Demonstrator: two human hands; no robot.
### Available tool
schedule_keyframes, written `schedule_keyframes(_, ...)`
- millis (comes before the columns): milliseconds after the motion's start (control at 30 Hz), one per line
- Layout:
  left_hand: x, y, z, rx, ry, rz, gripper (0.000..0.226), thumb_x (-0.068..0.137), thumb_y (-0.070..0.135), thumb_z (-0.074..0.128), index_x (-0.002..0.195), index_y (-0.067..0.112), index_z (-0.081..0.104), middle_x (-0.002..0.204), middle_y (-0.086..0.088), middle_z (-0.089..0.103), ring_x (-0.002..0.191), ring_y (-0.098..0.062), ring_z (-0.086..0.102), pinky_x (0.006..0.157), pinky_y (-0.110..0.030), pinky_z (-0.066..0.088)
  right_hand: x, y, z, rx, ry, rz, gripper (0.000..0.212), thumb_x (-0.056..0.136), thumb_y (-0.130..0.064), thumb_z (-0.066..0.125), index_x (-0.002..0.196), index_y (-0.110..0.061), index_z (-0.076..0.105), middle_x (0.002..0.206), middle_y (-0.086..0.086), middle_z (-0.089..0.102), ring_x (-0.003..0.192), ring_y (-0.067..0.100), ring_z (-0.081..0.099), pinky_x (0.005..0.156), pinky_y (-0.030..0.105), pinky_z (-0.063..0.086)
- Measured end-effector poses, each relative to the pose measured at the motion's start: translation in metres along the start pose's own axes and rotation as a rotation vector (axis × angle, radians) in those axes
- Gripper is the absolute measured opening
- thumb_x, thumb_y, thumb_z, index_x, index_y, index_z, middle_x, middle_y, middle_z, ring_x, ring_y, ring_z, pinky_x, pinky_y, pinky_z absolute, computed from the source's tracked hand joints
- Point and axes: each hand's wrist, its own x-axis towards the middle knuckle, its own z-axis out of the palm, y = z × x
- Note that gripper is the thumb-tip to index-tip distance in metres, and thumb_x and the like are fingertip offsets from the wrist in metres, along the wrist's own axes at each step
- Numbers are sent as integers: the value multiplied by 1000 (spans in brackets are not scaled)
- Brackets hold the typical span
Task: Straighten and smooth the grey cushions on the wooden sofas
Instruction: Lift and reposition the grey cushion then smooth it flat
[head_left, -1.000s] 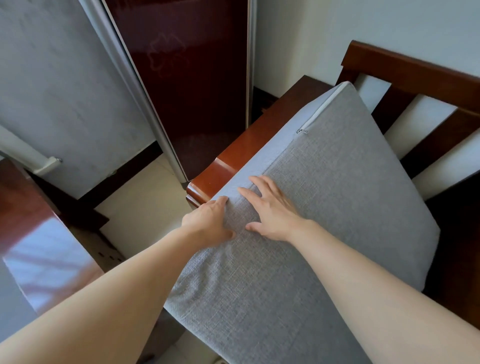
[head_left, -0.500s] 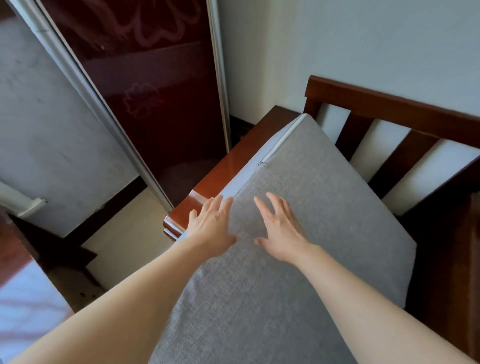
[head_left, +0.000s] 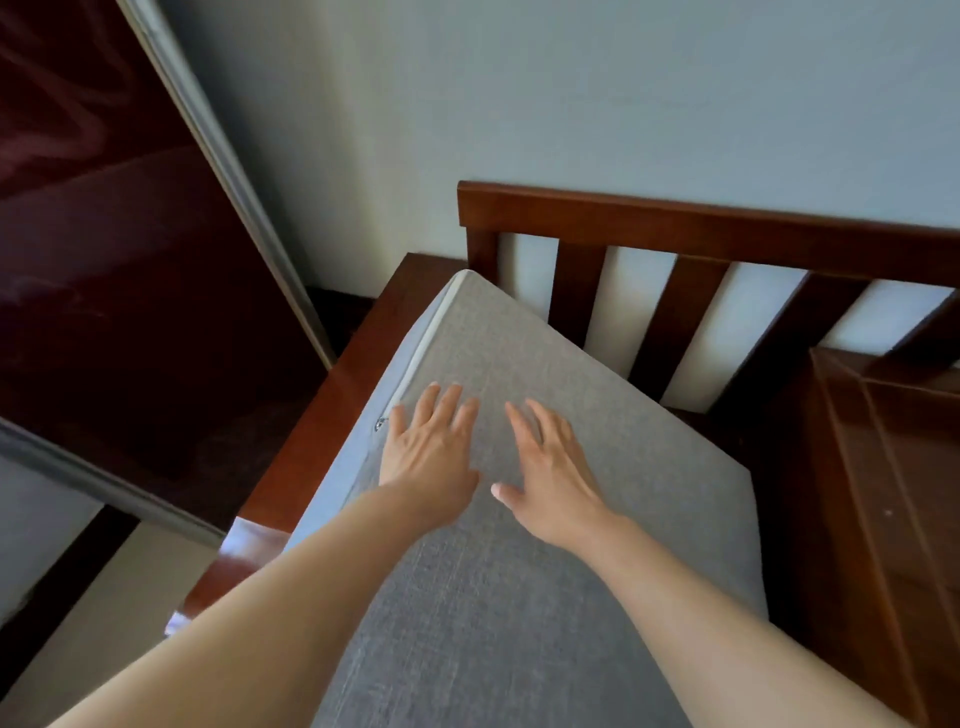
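Note:
A grey cushion (head_left: 623, 467) lies on the seat of a wooden sofa (head_left: 675, 218), its zipped side facing the left armrest. My left hand (head_left: 428, 449) lies flat on the cushion's top close to the zipper edge, fingers straight and spread. Just to the right, my right hand (head_left: 550, 462) also presses flat on the fabric, fingers pointing toward the slatted backrest. Neither hand holds anything.
The sofa's wooden armrest (head_left: 332, 415) runs along the cushion's left side. A dark red sliding door (head_left: 104, 260) with a metal frame stands at the left. A wooden side table (head_left: 893, 493) sits at the right. A pale wall (head_left: 571, 104) is behind.
Both hands have slid along the cushion from its front part toward the backrest, staying flat on it. The left hand's fingers went from bent to straight.

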Motion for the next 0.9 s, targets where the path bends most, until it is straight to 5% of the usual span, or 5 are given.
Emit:
schedule_keyframes(400, 125, 13, 12, 175, 123, 96, 69, 97, 25, 43, 152, 24, 1, 160, 0, -11, 146, -20, -14, 115, -45, -8, 100, 57, 36, 222, 263, 99, 67, 99, -23, 44, 152, -19, 4, 159, 1, 5, 146, 20, 3, 119, 34, 8)
schedule_keyframes(600, 177, 23, -8, 141, 462, 148, 66, 98, 37, 36, 152, 27, 1, 158, 6, -16, 146, -17, -15, 116, -46, -6, 154, 83, 1, 342, 911, 107, 58, 97, -18, 45, 150, -11, 23, 156, 5, 21, 145, 19, 16, 118, 43, 14)
schedule_keyframes(767, 187, -8, 39, 356, 112, 30, 64, 97, 53, 16, 151, 26, -7, 158, 6, -16, 145, -16, -17, 117, -46, -6, 167, 95, 77, 221, 309, 87, 70, 90, -56, 8, 152, -25, 0, 159, -8, -8, 146, 11, -9, 116, 36, -9)
schedule_keyframes(833, 191, 9, 29, 277, 200, 28, 63, 99, 47, 22, 152, 23, 0, 160, 4, -10, 145, -15, -14, 116, -45, -5, 163, 110, 58, 312, 404, 97, 58, 101, -42, 26, 152, -21, 8, 160, -6, -1, 146, 9, -5, 116, 31, -7)
schedule_keyframes(900, 193, 35, 36, 171, 350, 72, 62, 100, 43, 23, 152, 24, -4, 159, 6, -12, 145, -13, -15, 115, -42, -8, 149, 136, 47, 371, 720, 194, 54, 102, -31, 30, 152, -18, 15, 159, -6, 5, 146, 10, 1, 115, 28, -6)
